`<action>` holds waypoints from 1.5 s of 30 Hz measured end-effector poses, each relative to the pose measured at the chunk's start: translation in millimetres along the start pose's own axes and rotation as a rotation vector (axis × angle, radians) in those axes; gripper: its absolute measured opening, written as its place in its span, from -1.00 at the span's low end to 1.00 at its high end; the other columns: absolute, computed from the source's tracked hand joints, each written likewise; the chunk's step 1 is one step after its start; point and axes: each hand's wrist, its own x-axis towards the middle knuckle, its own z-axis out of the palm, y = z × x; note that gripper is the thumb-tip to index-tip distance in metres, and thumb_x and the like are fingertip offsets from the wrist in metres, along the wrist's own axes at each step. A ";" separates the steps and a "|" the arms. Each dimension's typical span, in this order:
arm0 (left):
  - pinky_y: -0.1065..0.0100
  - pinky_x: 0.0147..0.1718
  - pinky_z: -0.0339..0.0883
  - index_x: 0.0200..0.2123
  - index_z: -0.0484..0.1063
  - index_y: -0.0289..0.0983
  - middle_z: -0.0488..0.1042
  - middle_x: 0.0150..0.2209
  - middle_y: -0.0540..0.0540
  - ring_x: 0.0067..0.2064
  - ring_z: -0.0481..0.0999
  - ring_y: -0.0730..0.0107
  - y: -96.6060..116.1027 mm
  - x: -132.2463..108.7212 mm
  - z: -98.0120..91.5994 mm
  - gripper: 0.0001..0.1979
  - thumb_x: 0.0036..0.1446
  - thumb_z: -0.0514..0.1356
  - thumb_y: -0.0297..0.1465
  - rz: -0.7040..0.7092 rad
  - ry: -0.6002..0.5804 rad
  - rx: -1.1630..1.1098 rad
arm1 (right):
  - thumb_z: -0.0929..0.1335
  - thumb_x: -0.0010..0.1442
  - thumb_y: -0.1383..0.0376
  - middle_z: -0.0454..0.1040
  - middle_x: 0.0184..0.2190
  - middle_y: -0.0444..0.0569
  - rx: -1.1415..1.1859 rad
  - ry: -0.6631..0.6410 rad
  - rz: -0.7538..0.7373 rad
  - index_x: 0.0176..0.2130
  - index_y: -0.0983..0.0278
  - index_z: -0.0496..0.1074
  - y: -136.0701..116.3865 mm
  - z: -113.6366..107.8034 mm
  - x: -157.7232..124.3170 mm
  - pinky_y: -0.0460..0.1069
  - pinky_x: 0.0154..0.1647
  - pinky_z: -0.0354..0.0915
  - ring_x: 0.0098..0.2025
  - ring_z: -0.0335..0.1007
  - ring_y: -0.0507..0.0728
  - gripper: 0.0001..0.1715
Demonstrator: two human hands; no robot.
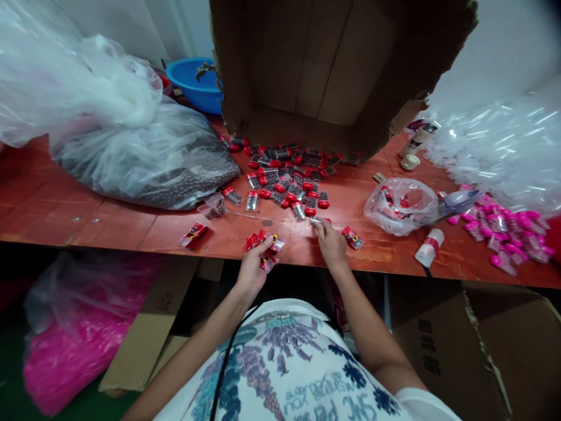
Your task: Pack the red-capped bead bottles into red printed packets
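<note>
My left hand, near the table's front edge, is closed round several small red printed labels or packets with yellow and black marks. To its right, my right hand reaches over the table with fingertips pinched on a small clear bottle; its far end is partly hidden. Just beyond lies a loose pile of little clear bottles with red caps and dark beads inside. One red printed packet rests right of my right hand, and a red label stack lies left of my left hand.
A cardboard box opens toward me behind the pile. A bag of dark beads stands left, near a blue basin. Rightward are a small plastic bag, a white-and-red roll, pink-capped bottles and clear plastic.
</note>
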 end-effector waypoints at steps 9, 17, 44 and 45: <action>0.47 -0.68 0.32 -0.42 0.43 -0.31 0.51 -0.55 0.00 -0.61 0.46 0.47 10.2 1.6 -2.7 -0.94 0.02 0.27 -0.51 -0.162 0.015 -0.194 | 0.22 0.26 0.08 0.37 -0.18 0.07 -0.150 -0.076 -0.136 -0.10 0.18 0.47 -3.5 5.0 -8.6 -0.01 -0.27 0.24 -0.24 0.38 0.15 -0.62; 0.48 -0.68 0.31 -0.44 0.43 -0.32 0.52 -0.53 -0.01 -0.59 0.48 0.47 10.2 3.0 3.0 -0.95 0.02 0.26 -0.53 -0.098 -0.016 -0.200 | 0.37 0.10 0.15 0.32 -0.29 -0.13 0.944 -0.335 0.006 0.10 0.11 0.23 -30.5 8.6 -58.8 -0.15 -0.61 0.26 -0.43 0.28 0.00 -0.43; 0.47 -0.50 0.33 -0.47 0.48 -0.33 0.49 -0.53 0.02 -0.51 0.44 0.48 6.3 -15.5 5.5 -0.78 -0.26 0.41 -0.46 0.300 -0.230 0.353 | 0.44 0.02 0.23 0.47 -0.30 -0.11 0.840 -0.253 -0.069 -0.16 0.20 0.44 -36.6 -0.3 -64.5 -0.06 -0.29 0.31 -0.33 0.35 0.05 -0.67; 0.47 -0.51 0.32 -0.48 0.48 -0.33 0.49 -0.53 0.02 -0.52 0.44 0.48 6.6 -15.3 5.3 -0.78 -0.27 0.42 -0.46 0.293 -0.233 0.355 | 0.44 0.01 0.22 0.47 -0.31 -0.11 0.855 -0.263 -0.051 -0.17 0.20 0.44 -36.9 -0.6 -64.6 -0.06 -0.32 0.31 -0.34 0.35 0.05 -0.66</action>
